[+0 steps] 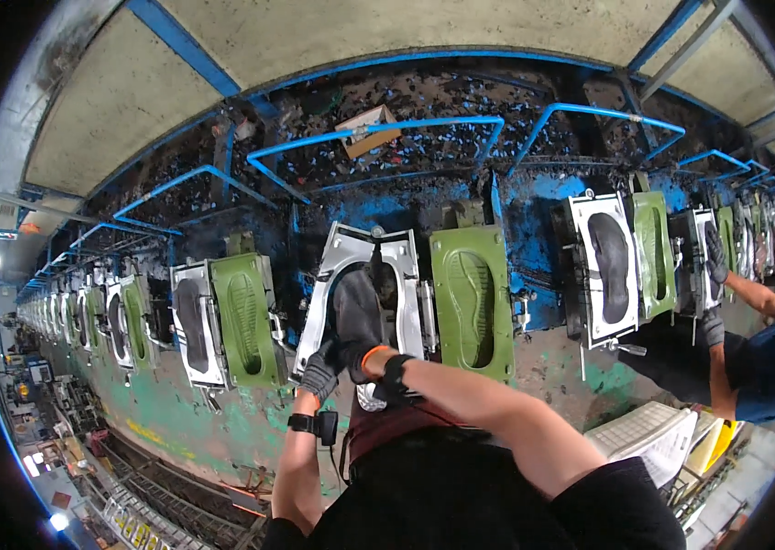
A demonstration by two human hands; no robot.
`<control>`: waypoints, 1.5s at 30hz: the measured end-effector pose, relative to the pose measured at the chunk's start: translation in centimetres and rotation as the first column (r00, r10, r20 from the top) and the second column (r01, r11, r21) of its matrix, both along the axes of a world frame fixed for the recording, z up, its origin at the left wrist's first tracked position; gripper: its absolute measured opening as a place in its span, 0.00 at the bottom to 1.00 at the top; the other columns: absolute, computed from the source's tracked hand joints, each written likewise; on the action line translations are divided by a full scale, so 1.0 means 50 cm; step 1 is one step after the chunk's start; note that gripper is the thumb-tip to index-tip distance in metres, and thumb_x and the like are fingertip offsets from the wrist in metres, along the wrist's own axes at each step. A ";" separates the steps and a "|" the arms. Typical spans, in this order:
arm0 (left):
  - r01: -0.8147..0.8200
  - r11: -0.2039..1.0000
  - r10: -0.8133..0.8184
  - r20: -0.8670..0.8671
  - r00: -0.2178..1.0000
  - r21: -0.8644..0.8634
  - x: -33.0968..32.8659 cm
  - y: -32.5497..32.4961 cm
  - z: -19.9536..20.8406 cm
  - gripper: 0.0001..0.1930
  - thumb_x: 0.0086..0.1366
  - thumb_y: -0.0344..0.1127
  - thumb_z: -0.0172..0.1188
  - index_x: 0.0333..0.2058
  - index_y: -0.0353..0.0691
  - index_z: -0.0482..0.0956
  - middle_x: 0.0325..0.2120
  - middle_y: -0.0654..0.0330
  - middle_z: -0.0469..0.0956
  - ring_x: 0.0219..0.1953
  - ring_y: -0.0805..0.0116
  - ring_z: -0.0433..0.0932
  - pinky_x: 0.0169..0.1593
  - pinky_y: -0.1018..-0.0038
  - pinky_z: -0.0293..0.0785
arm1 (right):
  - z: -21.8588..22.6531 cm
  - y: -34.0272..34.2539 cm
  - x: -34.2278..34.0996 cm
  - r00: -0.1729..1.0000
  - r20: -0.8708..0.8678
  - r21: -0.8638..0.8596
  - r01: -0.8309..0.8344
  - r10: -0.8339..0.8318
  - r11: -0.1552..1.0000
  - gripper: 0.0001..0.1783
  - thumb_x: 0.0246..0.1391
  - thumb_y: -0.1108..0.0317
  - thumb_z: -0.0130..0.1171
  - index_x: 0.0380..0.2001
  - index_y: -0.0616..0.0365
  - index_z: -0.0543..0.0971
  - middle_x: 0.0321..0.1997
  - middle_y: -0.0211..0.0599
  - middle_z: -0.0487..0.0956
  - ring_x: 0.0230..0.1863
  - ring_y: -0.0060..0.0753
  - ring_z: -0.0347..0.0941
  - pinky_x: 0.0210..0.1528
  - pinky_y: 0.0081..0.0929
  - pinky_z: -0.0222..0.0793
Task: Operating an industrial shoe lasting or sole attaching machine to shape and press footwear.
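A silver two-part mould frame (317, 302) stands spread apart in a V in front of me. Between its halves sits a dark, sole-shaped piece (358, 307), tilted with its near end toward me. My right hand (360, 357), in a dark glove with an orange cuff, is closed round that near end; its fingers are partly hidden. My left hand (320, 368), in a grey knitted glove, is closed at the near left corner of the frame, beside the piece. What its fingers grip is hard to see. Right of the frame lies a green sole-shaped mould half (470, 302).
Similar moulds run in a row both ways, including a silver one with a dark sole (609, 266). Blue pipe rails (387, 126) and a cardboard box (369, 133) lie beyond. A co-worker in a blue shirt (768, 353) works at the right, near stacked white trays (648, 435).
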State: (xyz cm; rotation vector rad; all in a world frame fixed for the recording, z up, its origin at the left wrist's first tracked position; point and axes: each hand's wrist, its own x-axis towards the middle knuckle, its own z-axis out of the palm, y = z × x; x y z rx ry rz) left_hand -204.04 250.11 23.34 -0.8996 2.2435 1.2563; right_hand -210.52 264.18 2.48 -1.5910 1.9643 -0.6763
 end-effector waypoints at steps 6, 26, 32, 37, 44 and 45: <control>-0.504 0.822 0.570 -0.383 0.727 0.267 -0.117 -0.006 -0.132 0.22 0.72 0.34 0.55 0.61 0.29 0.72 0.52 0.45 0.81 0.56 0.52 0.77 0.63 0.65 0.71 | 0.111 -0.025 -0.132 0.941 0.235 0.019 -0.254 0.243 0.967 0.12 0.49 0.63 0.62 0.32 0.61 0.84 0.39 0.52 0.83 0.39 0.56 0.79 0.44 0.48 0.74; -0.424 0.904 0.346 -0.484 0.804 -0.058 0.042 0.027 -0.298 0.30 0.76 0.52 0.54 0.67 0.38 0.69 0.59 0.45 0.77 0.60 0.50 0.76 0.64 0.60 0.70 | 0.329 -0.022 -0.097 0.665 -0.124 0.230 0.741 -0.736 0.631 0.17 0.64 0.54 0.57 0.31 0.57 0.81 0.29 0.52 0.82 0.35 0.60 0.80 0.39 0.50 0.76; -0.427 0.746 0.641 -0.379 0.667 0.510 -0.157 0.057 -0.167 0.23 0.69 0.28 0.64 0.62 0.35 0.76 0.61 0.57 0.76 0.62 0.66 0.72 0.67 0.69 0.69 | 0.330 0.081 -0.202 0.613 0.201 -0.058 0.786 -0.764 0.615 0.13 0.60 0.57 0.64 0.35 0.57 0.81 0.32 0.53 0.83 0.36 0.59 0.80 0.40 0.50 0.76; -0.433 0.627 0.753 -0.362 0.550 0.647 -0.226 -0.014 -0.253 0.22 0.72 0.31 0.61 0.62 0.35 0.75 0.61 0.54 0.76 0.59 0.63 0.75 0.65 0.68 0.69 | 0.336 0.059 -0.239 0.610 0.127 0.168 0.764 -0.782 0.623 0.20 0.57 0.54 0.62 0.46 0.56 0.80 0.38 0.54 0.84 0.42 0.59 0.81 0.46 0.50 0.76; -0.280 0.935 0.264 -0.100 0.959 -0.219 -0.122 0.106 -0.207 0.26 0.75 0.40 0.47 0.67 0.36 0.68 0.59 0.33 0.73 0.60 0.37 0.73 0.65 0.54 0.69 | 0.324 0.120 -0.243 0.764 0.030 0.415 0.577 -0.645 0.703 0.20 0.55 0.56 0.61 0.47 0.54 0.81 0.40 0.51 0.85 0.42 0.59 0.82 0.52 0.55 0.76; -0.288 0.927 0.270 -0.102 0.957 -0.240 -0.089 0.101 -0.194 0.26 0.75 0.40 0.47 0.67 0.36 0.68 0.59 0.33 0.73 0.60 0.37 0.73 0.65 0.54 0.69 | 0.350 0.103 -0.259 0.835 0.021 0.464 0.479 -0.549 0.745 0.20 0.54 0.60 0.60 0.47 0.58 0.80 0.40 0.49 0.86 0.42 0.57 0.83 0.55 0.56 0.74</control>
